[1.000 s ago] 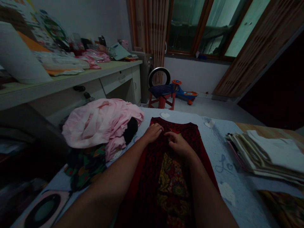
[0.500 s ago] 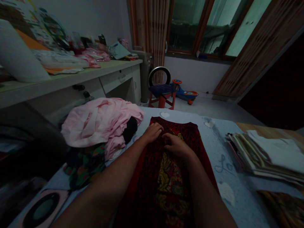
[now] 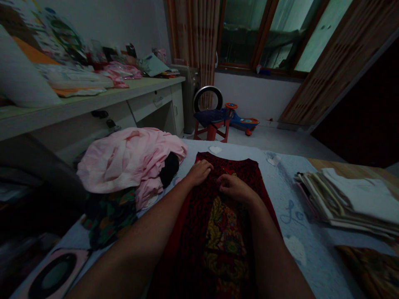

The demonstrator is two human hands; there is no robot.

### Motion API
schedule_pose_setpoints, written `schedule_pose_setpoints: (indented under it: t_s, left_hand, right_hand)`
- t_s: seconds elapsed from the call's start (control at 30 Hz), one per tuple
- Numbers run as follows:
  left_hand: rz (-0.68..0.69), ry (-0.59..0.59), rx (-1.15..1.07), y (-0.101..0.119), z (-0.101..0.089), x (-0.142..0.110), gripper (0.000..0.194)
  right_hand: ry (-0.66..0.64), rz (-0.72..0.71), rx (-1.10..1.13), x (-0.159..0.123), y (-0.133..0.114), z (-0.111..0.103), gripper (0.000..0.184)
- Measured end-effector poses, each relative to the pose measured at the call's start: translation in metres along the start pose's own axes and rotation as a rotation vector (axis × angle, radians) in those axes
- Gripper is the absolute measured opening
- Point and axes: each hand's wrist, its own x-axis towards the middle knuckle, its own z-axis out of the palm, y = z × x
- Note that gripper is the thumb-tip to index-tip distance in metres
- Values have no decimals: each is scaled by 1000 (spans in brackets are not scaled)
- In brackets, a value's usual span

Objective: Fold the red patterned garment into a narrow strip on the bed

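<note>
A dark red patterned garment (image 3: 243, 170) with a yellow floral panel lies flat on the pale blue sheet (image 3: 289, 195) in front of me. My left hand (image 3: 199, 171) rests on the cloth near its far end, fingers curled down onto the fabric. My right hand (image 3: 232, 185) sits just beside it, fingers bent and pinching at the cloth. The two hands almost touch in the middle of the garment. Both forearms lie along the garment's length.
A pink heap of clothes (image 3: 131, 158) over dark floral fabric lies at the left. A stack of folded pale cloths (image 3: 349, 199) sits at the right. A cluttered desk (image 3: 93, 99) runs along the left wall. A red stool (image 3: 212, 122) and a toy ride-on car (image 3: 245, 122) stand beyond.
Both hands stay on the far part of the red garment with only slight finger shifts. The view has tipped a little.
</note>
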Motion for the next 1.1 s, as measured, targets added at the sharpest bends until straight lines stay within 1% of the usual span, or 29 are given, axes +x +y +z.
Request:
schedule_pose_setpoints:
  t_s: [0.1, 0.2, 0.27, 0.33, 0.43, 0.63, 0.8, 0.87, 0.97, 1.1]
  left_hand:
    - [-13, -3, -1, 1, -1, 0, 27]
    - [-10, 0, -9, 2, -1, 0, 27]
    - [-12, 7, -11, 2, -1, 0, 26]
    - [-17, 8, -10, 2, -1, 0, 26]
    - [-23, 6, -7, 1, 0, 0, 26]
    - [-27, -4, -5, 0, 0, 0, 27]
    - [-15, 1, -3, 0, 0, 0, 26]
    - [-15, 7, -8, 0, 1, 0, 26]
    - [-26, 13, -9, -2, 2, 0, 26]
    - [-18, 9, -5, -2, 2, 1, 25]
  right_hand:
    - [-13, 3, -111, 1, 0, -1, 29]
    - [-48, -84, -204, 4, 0, 2, 32]
    - [-62, -128, -236, 7, 0, 4, 31]
    - [-62, -135, -251, 8, 1, 5, 25]
    - [-47, -136, -198, 7, 2, 4, 18]
    - [-51, -61, 35, 1, 4, -3, 21]
    - [-65, -65, 205, -1, 5, -2, 21]
    - [-57, -52, 207, -1, 5, 0, 26]
    - [-47, -57, 129, 1, 3, 1, 30]
    - [-60, -87, 40, 3, 0, 3, 21]
